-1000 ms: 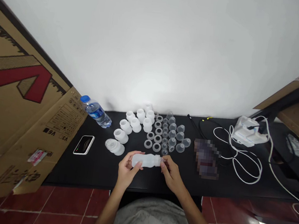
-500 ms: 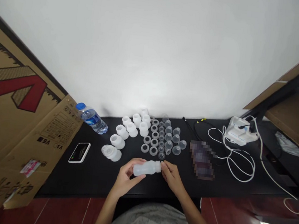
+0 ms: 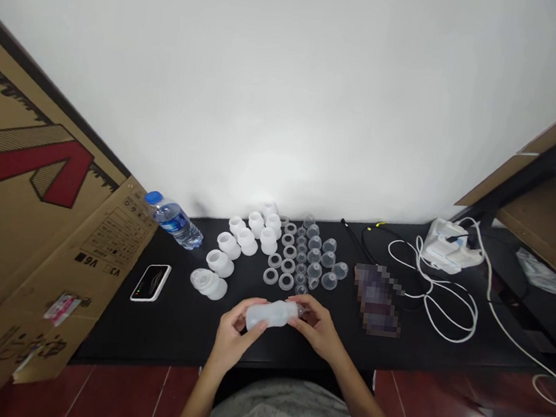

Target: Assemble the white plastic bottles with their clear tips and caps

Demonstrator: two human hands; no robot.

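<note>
A frosted white baby bottle (image 3: 270,313) lies sideways between my hands, just above the front of the black table. My left hand (image 3: 239,328) is wrapped round its base end. At the neck end, my right hand (image 3: 315,326) grips with thumb and fingers, and a small clear part sticks out past them. Beyond my hands are rows of clear rings (image 3: 286,281), small clear discs and clear domed caps (image 3: 328,280). Several white bottles (image 3: 220,263) lie to the left of the rings. The nearest bottle (image 3: 208,283) there carries a clear top.
A water bottle (image 3: 175,220) lies slanted at the back left, near a white device (image 3: 151,282) with a screen. Cardboard boxes (image 3: 45,222) stand along the left. Right of the caps are a blurred-out phone-like object (image 3: 378,300), a white cable (image 3: 424,312) and a white power strip (image 3: 449,247).
My right hand's fingers have shifted from the bottle's tip to closer round its neck. My left hand keeps its hold. The view has moved slightly.
</note>
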